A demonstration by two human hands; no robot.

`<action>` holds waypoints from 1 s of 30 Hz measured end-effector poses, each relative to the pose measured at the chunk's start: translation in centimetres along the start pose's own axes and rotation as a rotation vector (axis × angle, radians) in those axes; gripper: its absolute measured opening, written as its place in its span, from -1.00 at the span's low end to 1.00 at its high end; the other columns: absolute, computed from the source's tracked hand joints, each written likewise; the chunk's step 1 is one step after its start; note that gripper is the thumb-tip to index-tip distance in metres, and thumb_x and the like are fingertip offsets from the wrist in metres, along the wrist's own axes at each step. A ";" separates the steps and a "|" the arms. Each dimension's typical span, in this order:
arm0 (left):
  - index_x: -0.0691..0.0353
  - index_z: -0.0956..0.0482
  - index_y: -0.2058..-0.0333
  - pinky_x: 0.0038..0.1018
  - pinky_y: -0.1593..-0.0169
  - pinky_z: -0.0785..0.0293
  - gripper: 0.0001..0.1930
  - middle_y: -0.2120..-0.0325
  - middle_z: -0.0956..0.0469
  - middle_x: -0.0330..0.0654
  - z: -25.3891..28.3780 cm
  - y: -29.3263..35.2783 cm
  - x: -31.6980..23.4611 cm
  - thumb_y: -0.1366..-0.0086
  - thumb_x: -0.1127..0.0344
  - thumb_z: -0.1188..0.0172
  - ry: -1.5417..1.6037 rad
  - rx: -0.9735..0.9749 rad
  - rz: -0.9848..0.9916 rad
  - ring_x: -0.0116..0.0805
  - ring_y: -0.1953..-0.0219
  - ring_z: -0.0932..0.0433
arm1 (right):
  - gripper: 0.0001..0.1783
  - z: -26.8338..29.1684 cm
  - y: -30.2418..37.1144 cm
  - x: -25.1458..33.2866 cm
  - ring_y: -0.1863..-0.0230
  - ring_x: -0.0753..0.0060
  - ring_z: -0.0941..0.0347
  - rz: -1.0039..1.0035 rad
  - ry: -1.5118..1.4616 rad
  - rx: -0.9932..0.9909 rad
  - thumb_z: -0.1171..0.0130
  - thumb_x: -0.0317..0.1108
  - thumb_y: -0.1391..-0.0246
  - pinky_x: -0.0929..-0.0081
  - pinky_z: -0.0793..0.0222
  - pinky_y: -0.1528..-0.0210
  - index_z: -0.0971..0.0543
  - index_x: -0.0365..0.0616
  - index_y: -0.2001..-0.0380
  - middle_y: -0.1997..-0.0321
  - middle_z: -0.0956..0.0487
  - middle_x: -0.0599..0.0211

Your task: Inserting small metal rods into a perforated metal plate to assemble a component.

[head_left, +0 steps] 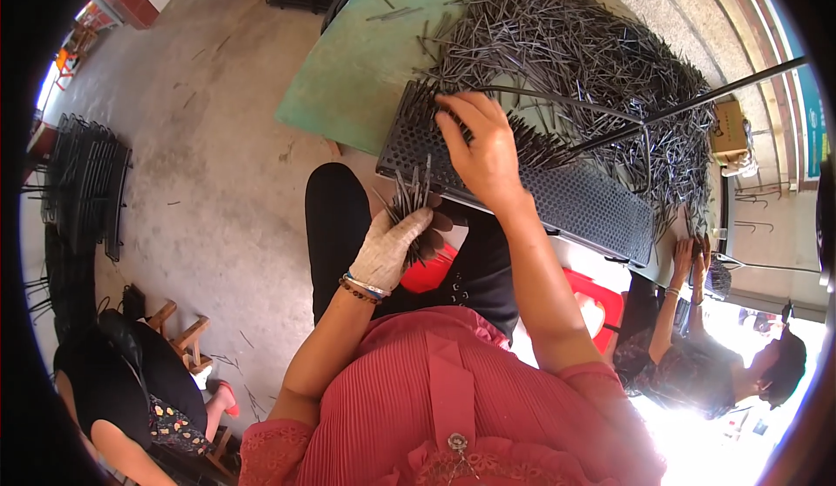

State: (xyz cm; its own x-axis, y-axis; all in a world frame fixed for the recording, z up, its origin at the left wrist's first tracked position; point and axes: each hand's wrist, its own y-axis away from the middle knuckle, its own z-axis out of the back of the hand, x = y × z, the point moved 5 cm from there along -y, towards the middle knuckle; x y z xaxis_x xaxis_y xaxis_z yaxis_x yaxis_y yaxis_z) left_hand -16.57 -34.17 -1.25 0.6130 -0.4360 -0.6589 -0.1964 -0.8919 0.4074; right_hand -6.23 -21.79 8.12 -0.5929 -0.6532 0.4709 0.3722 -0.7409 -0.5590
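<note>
My left hand (392, 246), in a pale knitted glove, is closed around a bundle of thin dark sticks (409, 197) that fan upward from its grip. It is held above my lap, just left of a black perforated rack (575, 207). Bare and slightly blurred, my right hand (479, 142) hovers over the rack's far left part. Its thumb and index fingertip come close together beside sticks standing upright in the rack (533, 144); whatever they pinch is too small to make out. Rows of these upright sticks line the rack's far side, partly hidden by my right hand.
A large pile of loose dark sticks (575, 46) covers much of the green tabletop (335, 85). Dark metal rods (688, 103) cross above it. Another person (697, 355) works at the right; someone else (131, 381) sits lower left. Black racks (83, 181) are stacked at left.
</note>
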 end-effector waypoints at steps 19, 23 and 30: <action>0.31 -0.49 0.04 -0.57 0.43 -0.48 -0.69 0.34 -0.64 -0.12 0.0 -0.9 0.3 -0.35 0.23 -0.15 -0.068 -0.046 0.027 -0.47 0.49 -0.56 | -0.77 0.8 2.3 -4.2 0.46 0.68 -0.39 -0.523 -0.540 -0.206 -0.26 -0.34 -0.16 0.61 -0.37 0.36 -0.62 -0.31 0.24 0.46 -0.61 0.39; 0.33 -0.47 0.02 -0.57 0.43 -0.48 -0.68 0.34 -0.64 -0.11 0.3 -0.6 0.7 -0.36 0.23 -0.14 -0.046 -0.068 0.035 -0.47 0.50 -0.55 | -0.78 0.3 1.7 -3.8 0.48 0.61 -0.41 -0.466 -0.348 -0.129 -0.27 -0.34 -0.13 0.57 -0.38 0.36 -0.63 -0.30 0.25 0.46 -0.61 0.30; 0.34 -0.46 0.04 -0.56 0.45 -0.46 -0.67 0.35 -0.63 -0.08 0.2 -0.5 0.5 -0.37 0.21 -0.11 -0.044 -0.058 0.056 -0.47 0.53 -0.52 | -0.78 0.3 1.8 -3.8 0.46 0.68 -0.39 -0.441 -0.311 -0.082 -0.28 -0.35 -0.13 0.64 -0.35 0.37 -0.63 -0.30 0.24 0.45 -0.60 0.39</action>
State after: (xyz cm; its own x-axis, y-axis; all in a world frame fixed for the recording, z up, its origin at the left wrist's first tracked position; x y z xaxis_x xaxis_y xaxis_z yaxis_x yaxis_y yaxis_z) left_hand -16.36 -33.93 -1.95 0.5674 -0.4911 -0.6609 -0.1840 -0.8580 0.4796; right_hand -3.05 -20.68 5.49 -0.4367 -0.3075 0.8454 0.0715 -0.9487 -0.3081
